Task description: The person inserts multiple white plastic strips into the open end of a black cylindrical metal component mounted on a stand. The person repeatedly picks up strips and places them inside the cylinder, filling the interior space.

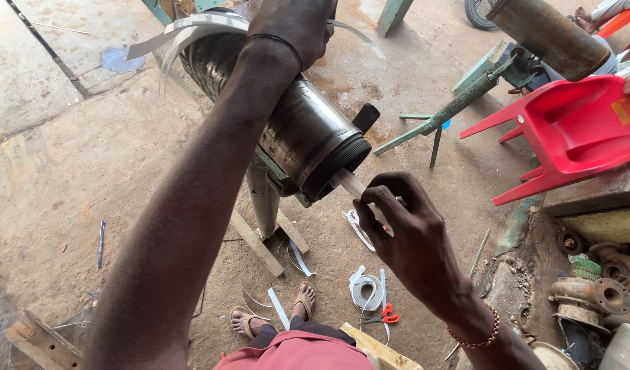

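- Left hand clamped over the top of a large dark steel cylinder with a threaded end, propped on a green metal stand.
- Right hand pinching white tape at the cylinder's threaded mouth, fingers closed tight.
- Red-handled scissors and loose white tape coil on dirt floor below.
- Red plastic chair well apart at right.

Dark steel cylinder tilted on stand; white tape at threaded end.
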